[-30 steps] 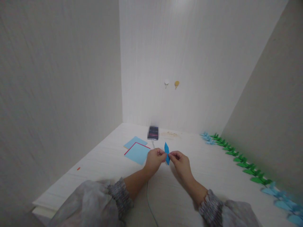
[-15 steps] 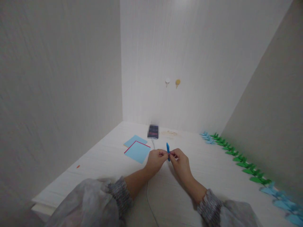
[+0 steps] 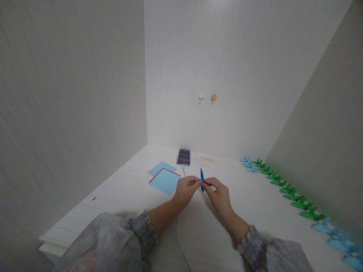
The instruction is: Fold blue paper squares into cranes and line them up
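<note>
Between my two hands a narrow piece of folded blue paper (image 3: pixel 202 175) is held upright above the white table. My left hand (image 3: pixel 186 189) pinches it from the left with thumb and fingertips; a ring shows on one finger. From the right, my right hand (image 3: pixel 219 194) grips the same folded paper between thumb and forefinger. The fingertips cover the paper's middle. Square sheets of light blue paper (image 3: pixel 165 182) lie to the left of my left hand, the top one with a red edge along two sides.
Along the right wall runs a row of folded green paper figures (image 3: pixel 289 192), with light blue ones (image 3: pixel 337 240) at both ends. A phone (image 3: pixel 183 157) stands at the back wall, its cable (image 3: pixel 178 236) crossing the table. Two hooks (image 3: pixel 213 98) hang on the wall.
The folded blue paper has turned slightly and now looks narrower, more edge-on. My fingers have shifted a little on it, the right hand moving slightly to the right.
</note>
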`<state>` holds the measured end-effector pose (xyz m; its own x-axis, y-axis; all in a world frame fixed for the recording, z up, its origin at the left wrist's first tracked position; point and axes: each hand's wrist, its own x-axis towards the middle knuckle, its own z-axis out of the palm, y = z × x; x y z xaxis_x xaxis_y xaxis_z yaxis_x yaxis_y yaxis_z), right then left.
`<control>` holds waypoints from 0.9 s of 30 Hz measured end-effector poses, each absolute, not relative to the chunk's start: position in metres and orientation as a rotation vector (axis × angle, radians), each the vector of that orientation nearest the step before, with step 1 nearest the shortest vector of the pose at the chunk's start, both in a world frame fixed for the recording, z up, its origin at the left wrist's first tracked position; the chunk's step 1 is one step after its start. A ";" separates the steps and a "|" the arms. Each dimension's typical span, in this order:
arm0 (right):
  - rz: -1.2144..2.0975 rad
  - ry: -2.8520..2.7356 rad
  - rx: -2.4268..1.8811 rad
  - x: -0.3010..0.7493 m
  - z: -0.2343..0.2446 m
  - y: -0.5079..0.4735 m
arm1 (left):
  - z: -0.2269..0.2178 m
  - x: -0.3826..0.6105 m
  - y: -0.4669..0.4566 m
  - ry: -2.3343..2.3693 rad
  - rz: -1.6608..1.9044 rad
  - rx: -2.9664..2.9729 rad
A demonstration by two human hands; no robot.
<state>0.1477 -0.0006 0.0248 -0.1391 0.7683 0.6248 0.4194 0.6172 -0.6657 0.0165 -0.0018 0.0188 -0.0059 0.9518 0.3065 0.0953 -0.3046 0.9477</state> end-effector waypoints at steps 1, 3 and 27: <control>0.422 -1.761 -0.964 0.148 0.025 -0.001 | 0.018 0.017 -0.001 1.126 1.403 1.489; 0.460 -1.750 -0.957 0.148 0.025 -0.001 | 0.017 0.017 0.000 1.118 1.397 1.472; 0.902 -1.485 -0.954 0.146 0.017 0.003 | 0.020 0.019 0.002 0.989 1.489 1.508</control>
<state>0.1457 0.0028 0.0168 -0.0757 0.9218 0.3803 0.0873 0.3861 -0.9183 0.0188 0.0021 0.0204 0.0098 0.9201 0.3916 0.0035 -0.3917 0.9201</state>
